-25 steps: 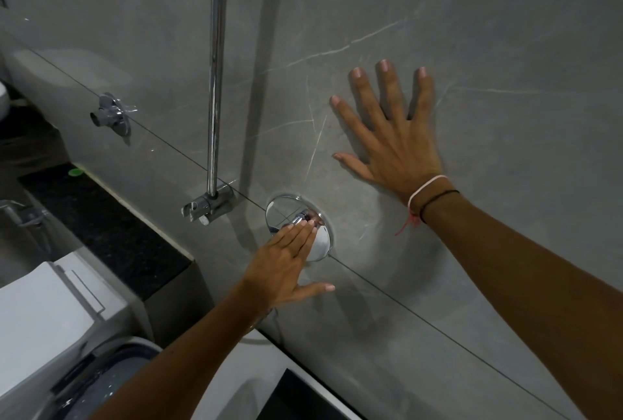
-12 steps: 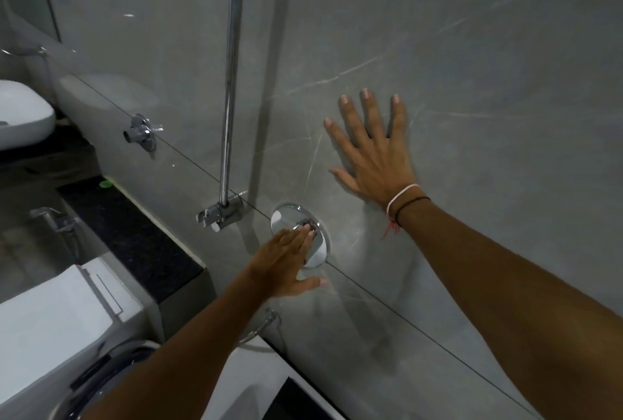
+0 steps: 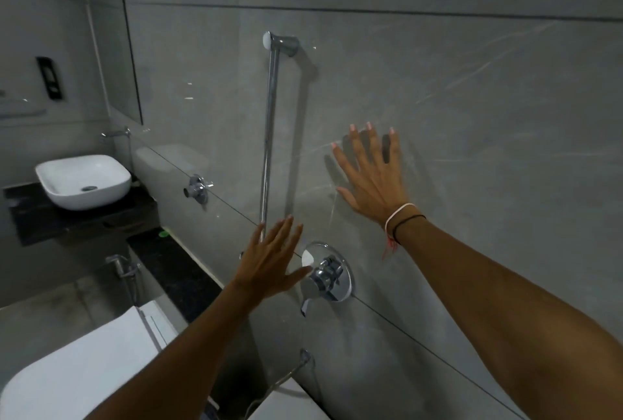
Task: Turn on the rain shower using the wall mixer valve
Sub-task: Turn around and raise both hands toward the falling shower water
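Our left hand (image 3: pixel 269 261) open, fingers spread wide, holding nothing — just left of wall mixer valve (image 3: pixel 327 273), thumb tip close beside its chrome plate; contact we cannot tell. Valve low on grey tiled wall (image 3: pixel 472 82), lever (image 3: pixel 306 305) hanging down beneath. Our right hand (image 3: pixel 371 177) flat against wall above valve, fingers splayed, empty; bands on wrist. Chrome rail (image 3: pixel 269 129) upright — partly behind left fingers. White basin (image 3: pixel 84 180) far left.
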`<control>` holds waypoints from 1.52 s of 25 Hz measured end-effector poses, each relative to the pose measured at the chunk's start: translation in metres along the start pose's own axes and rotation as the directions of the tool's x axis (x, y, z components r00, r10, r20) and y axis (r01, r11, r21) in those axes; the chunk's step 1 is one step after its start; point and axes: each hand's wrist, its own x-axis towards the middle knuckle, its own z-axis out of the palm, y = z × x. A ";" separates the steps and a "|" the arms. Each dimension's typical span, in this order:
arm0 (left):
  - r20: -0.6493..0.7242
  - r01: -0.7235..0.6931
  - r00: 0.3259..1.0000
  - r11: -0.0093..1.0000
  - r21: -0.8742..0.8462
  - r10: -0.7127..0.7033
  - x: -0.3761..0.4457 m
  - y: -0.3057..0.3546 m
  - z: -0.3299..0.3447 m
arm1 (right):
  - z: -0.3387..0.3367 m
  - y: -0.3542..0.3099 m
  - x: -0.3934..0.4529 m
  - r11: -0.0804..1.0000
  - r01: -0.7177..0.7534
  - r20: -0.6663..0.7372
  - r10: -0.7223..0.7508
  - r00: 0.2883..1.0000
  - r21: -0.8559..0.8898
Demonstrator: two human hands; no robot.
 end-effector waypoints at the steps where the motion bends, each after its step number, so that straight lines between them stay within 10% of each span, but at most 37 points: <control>1: -0.023 0.032 0.999 0.999 0.007 -0.032 -0.003 -0.008 -0.015 | -0.010 -0.002 0.007 1.000 -0.003 -0.013 0.004 1.000 0.021; 18: -0.541 0.631 0.750 0.657 0.412 -0.381 -0.194 -0.189 -0.311 | -0.194 -0.143 0.175 0.872 0.095 -0.347 0.090 0.933 0.480; 38: -0.707 0.862 0.411 -0.005 0.506 -0.575 -0.452 -0.148 -0.478 | -0.455 -0.313 0.224 0.544 0.482 -0.627 0.109 0.771 0.687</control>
